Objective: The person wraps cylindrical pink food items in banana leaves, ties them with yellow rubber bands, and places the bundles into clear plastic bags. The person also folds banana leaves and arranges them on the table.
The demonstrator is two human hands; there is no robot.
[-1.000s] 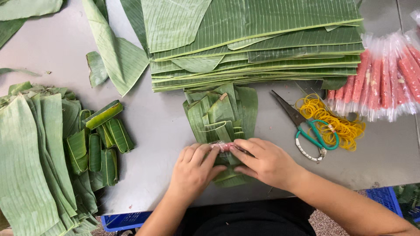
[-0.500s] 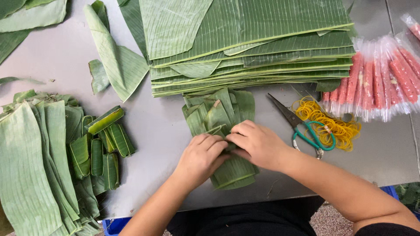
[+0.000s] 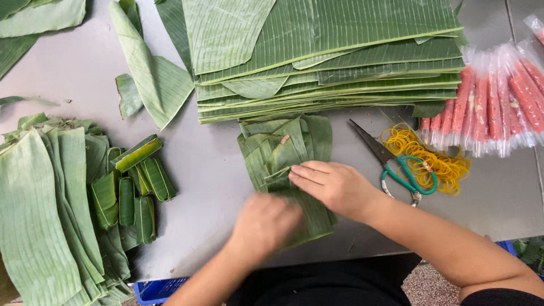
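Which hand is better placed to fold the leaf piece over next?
Probably the left hand: it sits free at the near end of the leaf pile, while the right hand lies flat, pinning the leaves.

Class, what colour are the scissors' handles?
Teal green, on the scissors beside the yellow rubber bands; head view.

1. A single head-worn view looks almost straight down at a grey bench (image 3: 215, 170), from above its near edge.
2. It faces the far edge, where stacked banana leaves (image 3: 328, 56) run out of frame.
3. It sits close: both forearms enter from the bottom edge, and the bench's left and right ends are cropped.
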